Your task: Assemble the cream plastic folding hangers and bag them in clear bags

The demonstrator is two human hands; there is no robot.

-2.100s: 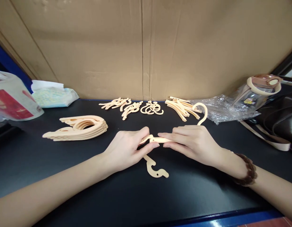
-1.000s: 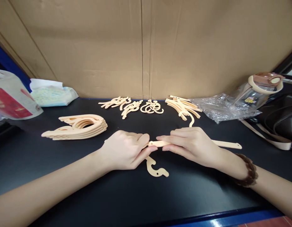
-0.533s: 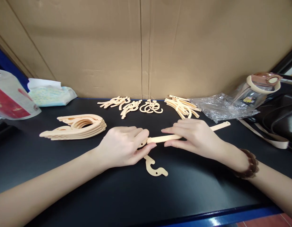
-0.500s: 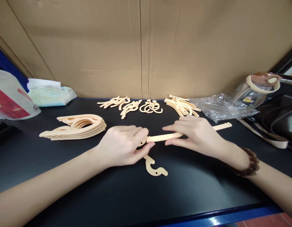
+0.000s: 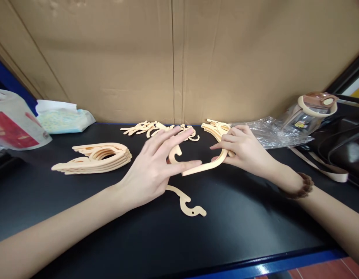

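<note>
My left hand [image 5: 152, 166] is over the middle of the table, its fingers stretched forward around a cream plastic hanger arm [image 5: 174, 153]. Much of that piece is hidden behind the fingers. A fingertip of this hand touches the end of a long curved hanger bar [image 5: 206, 167]. The bar's other end is pinched in my right hand [image 5: 240, 149], between thumb and fingers. Below my left hand lies another hanger arm with a notched, hooked end [image 5: 186, 205], flat on the table and partly covered by the hand.
Stacked folded hangers [image 5: 95, 162] lie at left. Small hanger pieces [image 5: 140, 127], hooks [image 5: 193, 135] and bars [image 5: 214, 128] are piled along the cardboard wall [image 5: 124, 58]. Tissues [image 5: 64, 118] and a cup [image 5: 19, 120] stand left; plastic wrap [image 5: 266, 131] and a bottle [image 5: 310, 112] right.
The curved bar has turned and swung up, its near end now free in front of my left fingers. My left fingers have stretched out from a closed pinch. My right hand has risen slightly.
</note>
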